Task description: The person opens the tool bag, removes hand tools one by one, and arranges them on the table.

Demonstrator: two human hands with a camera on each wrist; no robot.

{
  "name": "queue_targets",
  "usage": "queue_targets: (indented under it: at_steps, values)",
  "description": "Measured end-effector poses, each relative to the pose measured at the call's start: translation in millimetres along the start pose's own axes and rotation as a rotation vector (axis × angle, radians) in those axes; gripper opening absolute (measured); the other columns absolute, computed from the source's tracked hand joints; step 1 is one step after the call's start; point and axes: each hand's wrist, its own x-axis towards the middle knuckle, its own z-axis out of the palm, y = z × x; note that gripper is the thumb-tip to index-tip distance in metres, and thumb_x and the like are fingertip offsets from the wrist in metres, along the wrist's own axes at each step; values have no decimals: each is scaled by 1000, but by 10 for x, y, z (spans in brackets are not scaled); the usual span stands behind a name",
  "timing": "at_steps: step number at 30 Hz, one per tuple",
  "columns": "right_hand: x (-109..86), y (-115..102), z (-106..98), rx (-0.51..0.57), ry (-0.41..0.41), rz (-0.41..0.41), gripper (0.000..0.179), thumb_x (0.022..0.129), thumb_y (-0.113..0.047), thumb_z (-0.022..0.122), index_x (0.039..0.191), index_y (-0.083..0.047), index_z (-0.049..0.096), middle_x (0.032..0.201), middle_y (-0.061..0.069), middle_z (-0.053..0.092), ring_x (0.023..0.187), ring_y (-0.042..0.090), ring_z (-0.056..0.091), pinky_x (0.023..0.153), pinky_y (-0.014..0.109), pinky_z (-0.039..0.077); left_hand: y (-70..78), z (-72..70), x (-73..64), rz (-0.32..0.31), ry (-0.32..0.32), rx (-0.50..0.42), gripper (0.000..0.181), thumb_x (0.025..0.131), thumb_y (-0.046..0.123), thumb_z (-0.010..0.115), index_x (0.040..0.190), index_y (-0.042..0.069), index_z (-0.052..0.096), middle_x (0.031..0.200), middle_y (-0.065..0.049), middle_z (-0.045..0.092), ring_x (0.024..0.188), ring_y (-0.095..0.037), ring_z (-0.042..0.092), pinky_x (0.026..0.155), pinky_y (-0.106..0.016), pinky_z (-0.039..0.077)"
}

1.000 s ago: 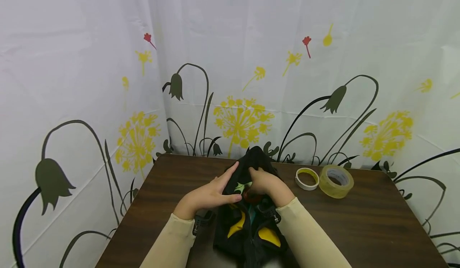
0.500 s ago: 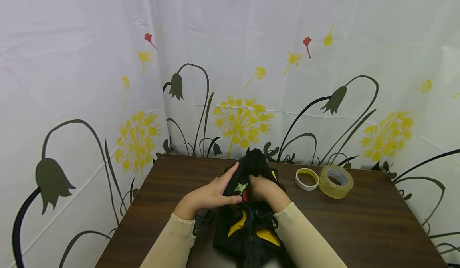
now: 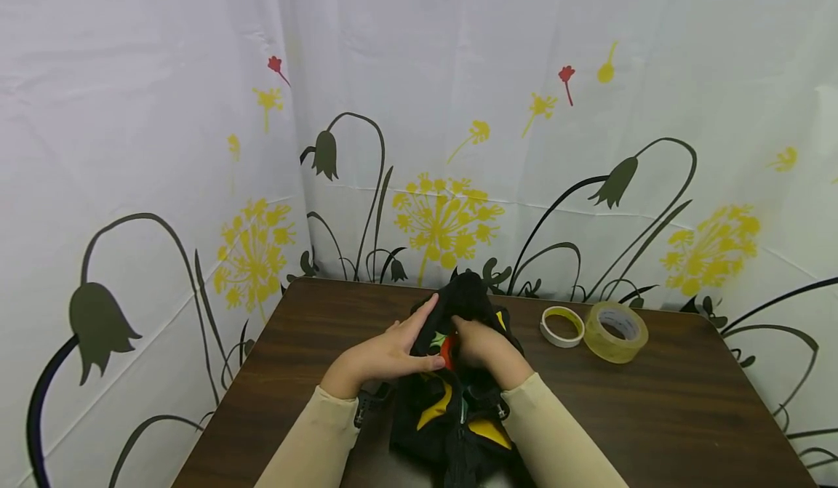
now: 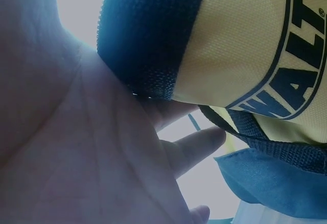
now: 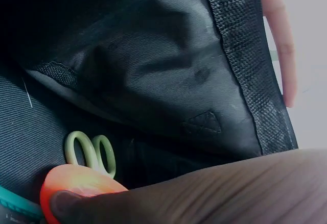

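Observation:
A black and yellow tool bag [image 3: 419, 441] lies on the table, its top spread wide. My left hand [image 3: 380, 357] rests along its left side, thumb over the opening and fingers fairly straight; the left wrist view shows the palm against the lettered panel [image 4: 225, 55]. Inside the bag is my right hand [image 3: 487, 348]. Its thumb lies on a smooth, rounded orange-red thing [image 5: 76, 178], whose kind I cannot tell; the other fingers are hidden. Behind it, green-handled scissors [image 5: 86, 150] show only their finger loops. A teal edge [image 5: 18, 201] is at the lower left of the right wrist view.
Right of the bag lie a white tape roll [image 3: 561, 326] with a yellow inside and a wider clear packing tape roll [image 3: 615, 332]. The dark wooden table [image 3: 641, 415] ends at a patterned white curtain [image 3: 524, 52] behind and at the left.
My right hand has sunk a little deeper and lower into the bag. More of the orange-red thing shows beside it. The left hand stays put; the head view shifts slightly.

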Motion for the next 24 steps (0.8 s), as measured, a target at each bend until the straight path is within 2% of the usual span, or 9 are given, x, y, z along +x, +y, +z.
queue_targets:
  at_steps: [2, 4, 7, 10, 16, 21, 24]
  values:
    - [-13, 5, -10, 27, 19, -28, 67, 92, -11, 71, 153, -10, 44, 138, 14, 62, 110, 25, 63, 95, 45, 52, -4, -3, 3, 3, 1, 0, 106, 91, 67, 62, 161, 40, -13, 168, 19, -5, 159, -20, 3, 125, -64, 0]
    - [-20, 7, -21, 47, 38, -57, 58, 92, -9, 70, 147, -12, 51, 131, 11, 66, 101, 23, 63, 90, 43, 52, -8, -6, 6, 5, 4, 0, 106, 91, 67, 62, 161, 39, -13, 168, 20, -5, 159, -20, 3, 125, -64, 0]
    - [-25, 4, -41, 78, 53, -94, 47, 89, -7, 72, 134, -14, 61, 117, 7, 69, 89, 22, 60, 80, 39, 51, -8, -9, 7, 13, 1, -1, 108, 90, 67, 63, 162, 39, -13, 168, 20, -5, 159, -19, 3, 125, -65, 0]
    - [-33, -4, -64, 115, 63, -111, 42, 86, -7, 74, 126, -13, 64, 113, 6, 70, 85, 20, 60, 75, 37, 51, -3, -11, 8, 19, -3, 0, 109, 90, 67, 63, 162, 38, -14, 168, 20, -7, 159, -19, 2, 124, -66, -1]
    - [-118, -53, -161, 140, 114, -119, 39, 86, -10, 76, 123, -14, 63, 106, 5, 69, 80, 18, 61, 69, 34, 53, 4, -11, 6, 32, -2, -9, 109, 90, 68, 63, 162, 37, -12, 169, 18, -6, 159, -20, 3, 122, -69, 1]
    - [-253, -102, -286, 258, 91, -130, 36, 92, -11, 71, 126, -18, 62, 98, 3, 67, 72, 18, 65, 61, 33, 55, 15, 0, 0, 29, 1, -4, 108, 90, 67, 63, 162, 37, -12, 169, 16, -6, 159, -21, 3, 123, -70, 1]
    - [-345, -122, -360, 339, 80, -134, 36, 94, -11, 68, 128, -18, 61, 97, 5, 66, 71, 24, 69, 60, 37, 59, 16, 5, -1, 23, 4, 2, 108, 90, 67, 63, 162, 37, -12, 169, 17, -6, 159, -20, 3, 123, -69, 1]
